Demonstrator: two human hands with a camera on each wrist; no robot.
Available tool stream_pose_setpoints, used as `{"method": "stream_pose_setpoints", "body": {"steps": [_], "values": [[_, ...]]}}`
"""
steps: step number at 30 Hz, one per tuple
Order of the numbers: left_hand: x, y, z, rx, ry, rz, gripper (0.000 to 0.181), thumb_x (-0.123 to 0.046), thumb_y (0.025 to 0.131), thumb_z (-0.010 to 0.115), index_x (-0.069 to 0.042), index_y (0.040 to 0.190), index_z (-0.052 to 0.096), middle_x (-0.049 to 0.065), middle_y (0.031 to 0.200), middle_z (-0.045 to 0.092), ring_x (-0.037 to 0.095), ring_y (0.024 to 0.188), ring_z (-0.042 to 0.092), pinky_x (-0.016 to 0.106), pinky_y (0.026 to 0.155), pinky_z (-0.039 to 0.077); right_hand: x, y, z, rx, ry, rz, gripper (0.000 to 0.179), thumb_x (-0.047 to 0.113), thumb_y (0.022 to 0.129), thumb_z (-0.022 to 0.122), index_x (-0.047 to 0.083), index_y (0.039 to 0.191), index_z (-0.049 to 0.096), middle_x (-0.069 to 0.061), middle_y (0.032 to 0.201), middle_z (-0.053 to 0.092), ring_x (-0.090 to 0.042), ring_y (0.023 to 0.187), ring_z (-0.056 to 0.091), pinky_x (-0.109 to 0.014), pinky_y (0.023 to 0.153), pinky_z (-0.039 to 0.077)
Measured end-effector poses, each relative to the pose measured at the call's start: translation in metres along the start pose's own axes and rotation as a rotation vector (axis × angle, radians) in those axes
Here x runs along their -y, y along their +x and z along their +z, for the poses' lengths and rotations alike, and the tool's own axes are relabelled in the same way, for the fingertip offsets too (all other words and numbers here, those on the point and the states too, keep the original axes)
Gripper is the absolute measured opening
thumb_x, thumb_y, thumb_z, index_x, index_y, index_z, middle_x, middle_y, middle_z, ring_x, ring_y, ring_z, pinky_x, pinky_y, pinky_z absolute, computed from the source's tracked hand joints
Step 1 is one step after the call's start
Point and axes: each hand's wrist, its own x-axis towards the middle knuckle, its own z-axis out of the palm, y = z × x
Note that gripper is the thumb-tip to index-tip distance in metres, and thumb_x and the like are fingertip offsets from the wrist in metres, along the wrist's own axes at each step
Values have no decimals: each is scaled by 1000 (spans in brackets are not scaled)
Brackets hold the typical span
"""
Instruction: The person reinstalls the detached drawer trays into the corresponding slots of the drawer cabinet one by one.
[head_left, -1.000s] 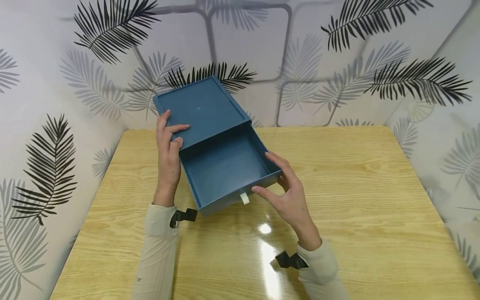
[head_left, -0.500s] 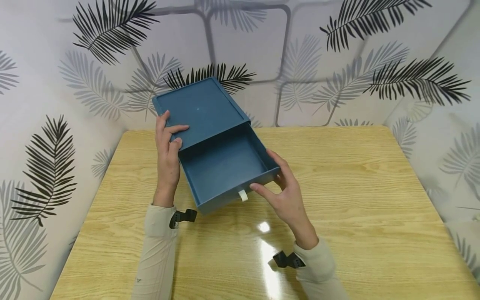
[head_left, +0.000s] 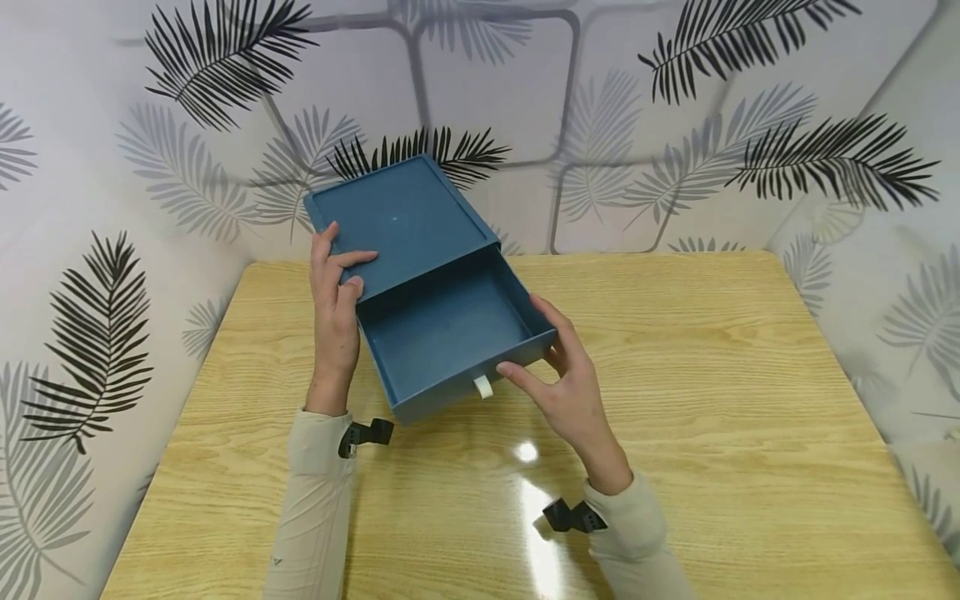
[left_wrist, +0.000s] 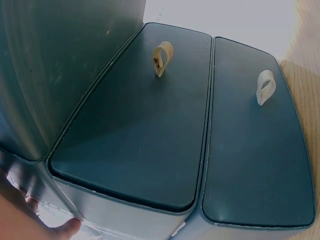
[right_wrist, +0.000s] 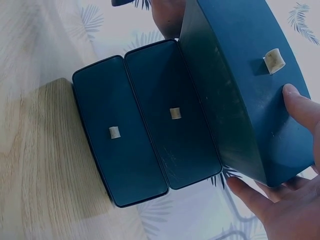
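Note:
A blue drawer unit [head_left: 397, 221] stands at an angle at the back of the table. Its top drawer [head_left: 435, 402] is pulled well out, and the visible inside is bare. My left hand [head_left: 335, 321] rests on the unit's left edge, one finger stretched over the top. At the drawer's front right corner, my right hand [head_left: 573, 392] grips it, thumb on the front face and fingers round the side and underneath. A pale pull tab [head_left: 483, 387] sticks out of the drawer front. Below, a middle drawer [right_wrist: 167, 145] and a bottom drawer [right_wrist: 120, 160] sit closed, each with its own tab.
The wood-grain table [head_left: 735, 400] stretches out on both sides of the unit. Behind it rises a white wall covering [head_left: 630, 125] printed with feather-like leaves. Each sleeve carries a small black camera mount, the left one [head_left: 367, 435] close to the drawer's front corner.
The drawer has slid slightly back into the unit, with my right hand moving along with it, up and left in the head view. My left hand keeps its place.

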Motion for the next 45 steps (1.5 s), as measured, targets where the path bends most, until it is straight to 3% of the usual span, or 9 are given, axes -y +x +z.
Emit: {"method": "stream_pose_setpoints", "body": {"steps": [10,18,29,45], "values": [[-19,-2,1,7,-23,-11,42,-11,97,38,7,123,65,17,171,25,36,164,2,55,132,2,0,5,3,-6,-11,4,92,2,86,81,29,162,38,1,169,35,-32,151,42,-61,117,41],[0,0,-1,9,-9,14,41,-22,97,42,-6,123,69,0,171,28,18,164,5,51,132,6,-2,7,5,-17,-25,15,93,4,87,81,34,162,35,1,170,33,-33,152,41,-61,118,41],[3,1,-3,18,11,-2,45,-23,96,41,-11,130,67,-4,172,26,24,165,0,54,132,7,-5,13,11,-32,-12,17,88,8,90,79,23,164,34,0,168,37,-30,149,47,-57,117,44],[3,1,-3,16,8,-9,45,-21,95,41,-12,129,68,-6,171,27,17,165,3,54,131,9,-7,19,15,-30,-38,15,85,13,91,79,31,162,36,3,164,43,-28,144,51,-57,115,45]]}}
